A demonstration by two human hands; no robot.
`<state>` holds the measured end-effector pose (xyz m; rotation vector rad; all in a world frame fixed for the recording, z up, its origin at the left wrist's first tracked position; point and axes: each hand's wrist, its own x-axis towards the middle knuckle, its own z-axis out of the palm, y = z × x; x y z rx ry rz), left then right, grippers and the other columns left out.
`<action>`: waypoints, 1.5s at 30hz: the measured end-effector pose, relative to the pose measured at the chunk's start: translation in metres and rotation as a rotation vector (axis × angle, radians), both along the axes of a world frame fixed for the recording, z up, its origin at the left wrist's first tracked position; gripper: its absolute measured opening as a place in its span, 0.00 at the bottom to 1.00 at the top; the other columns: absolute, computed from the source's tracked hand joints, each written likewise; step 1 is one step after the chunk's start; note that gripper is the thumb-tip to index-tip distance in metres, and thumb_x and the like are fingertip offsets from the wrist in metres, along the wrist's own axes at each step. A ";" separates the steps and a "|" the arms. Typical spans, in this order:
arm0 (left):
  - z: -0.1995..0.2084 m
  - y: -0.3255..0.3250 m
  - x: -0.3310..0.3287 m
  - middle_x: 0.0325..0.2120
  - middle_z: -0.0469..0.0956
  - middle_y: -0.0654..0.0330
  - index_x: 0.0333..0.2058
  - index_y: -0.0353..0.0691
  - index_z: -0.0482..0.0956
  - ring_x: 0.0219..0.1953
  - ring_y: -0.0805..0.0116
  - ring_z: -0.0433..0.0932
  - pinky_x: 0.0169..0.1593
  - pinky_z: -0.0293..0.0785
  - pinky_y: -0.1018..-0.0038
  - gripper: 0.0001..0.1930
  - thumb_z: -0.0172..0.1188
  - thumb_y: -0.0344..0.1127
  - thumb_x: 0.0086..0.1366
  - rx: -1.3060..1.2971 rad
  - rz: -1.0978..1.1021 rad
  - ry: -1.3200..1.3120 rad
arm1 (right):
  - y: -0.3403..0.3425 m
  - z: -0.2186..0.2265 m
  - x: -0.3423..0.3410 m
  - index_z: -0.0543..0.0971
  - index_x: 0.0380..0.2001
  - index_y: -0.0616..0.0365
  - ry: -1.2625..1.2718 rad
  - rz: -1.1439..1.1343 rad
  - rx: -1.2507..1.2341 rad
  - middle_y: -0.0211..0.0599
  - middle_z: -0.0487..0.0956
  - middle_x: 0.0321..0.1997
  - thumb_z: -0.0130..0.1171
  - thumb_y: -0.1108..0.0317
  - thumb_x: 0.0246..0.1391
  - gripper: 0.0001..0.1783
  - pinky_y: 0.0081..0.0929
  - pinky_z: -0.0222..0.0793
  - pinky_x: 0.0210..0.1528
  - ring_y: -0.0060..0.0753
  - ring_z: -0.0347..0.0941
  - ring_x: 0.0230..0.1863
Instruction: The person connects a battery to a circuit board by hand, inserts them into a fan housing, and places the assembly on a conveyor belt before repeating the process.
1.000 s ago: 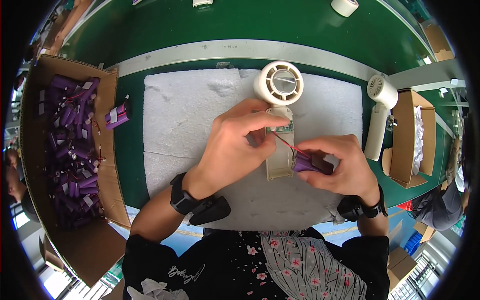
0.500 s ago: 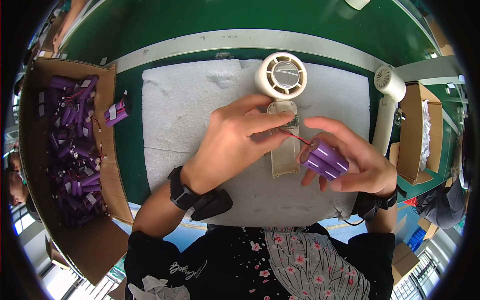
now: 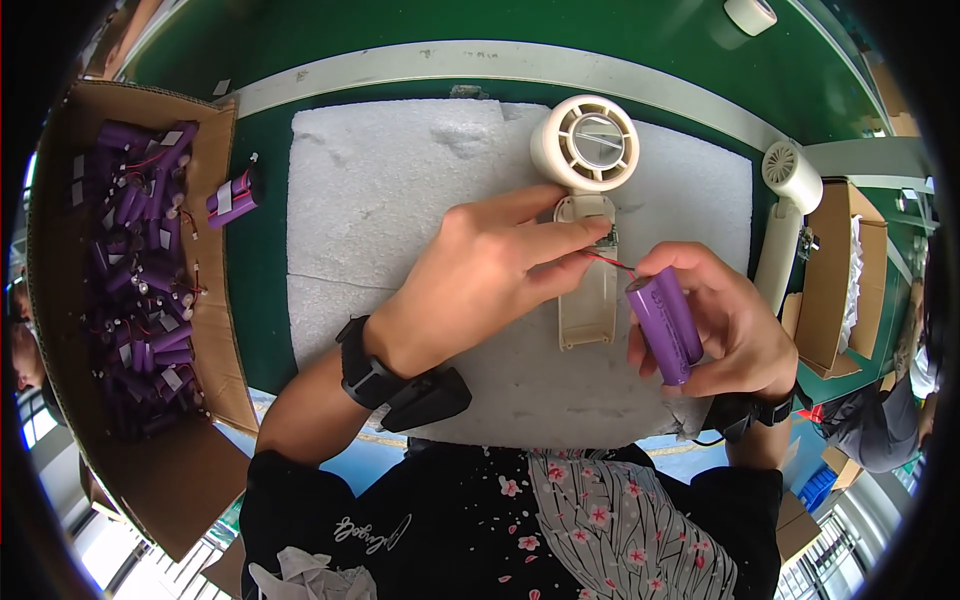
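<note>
Left hand [image 3: 480, 285] reaching rightward from the lower middle, palm down, dark band on the wrist, forearm angled up from the lower left. Thumb and forefinger pinched together at the tips, just left of the purple battery pack [image 3: 665, 325]. Right hand [image 3: 725, 330] cupped around that pack, fingers curled over its far side, thumb beneath, grip closed on it. Right wrist banded too, bent inward below the pack.
</note>
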<state>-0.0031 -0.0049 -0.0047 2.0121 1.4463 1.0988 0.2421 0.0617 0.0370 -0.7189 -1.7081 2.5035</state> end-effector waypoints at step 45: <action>0.000 0.002 -0.008 0.44 0.79 0.46 0.46 0.44 0.82 0.37 0.53 0.83 0.38 0.82 0.69 0.20 0.64 0.24 0.53 0.023 -0.120 0.128 | -0.043 -0.006 -0.033 0.78 0.41 0.70 -0.158 -0.072 1.451 0.59 0.73 0.55 0.72 0.75 0.29 0.29 0.36 0.77 0.40 0.50 0.76 0.43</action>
